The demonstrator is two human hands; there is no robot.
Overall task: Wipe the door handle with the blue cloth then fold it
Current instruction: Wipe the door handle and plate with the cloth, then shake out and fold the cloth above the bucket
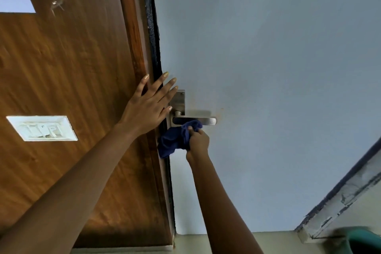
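Note:
A steel lever door handle [208, 120] with its backplate [179, 101] sits on the pale blue door [268, 68]. My right hand [198, 142] is shut on the bunched dark blue cloth [175, 140], which presses against the underside of the lever near its pivot; part of the cloth hangs down to the left. My left hand [148, 107] lies flat with fingers spread across the brown wooden frame [82, 68] and the door's edge, just left of the backplate, holding nothing.
A white switch plate [42, 128] is set in the wooden panel at left. A dark rubber seal [153, 27] runs along the door edge. A green container [365, 239] and a worn skirting edge [338, 202] sit at the lower right.

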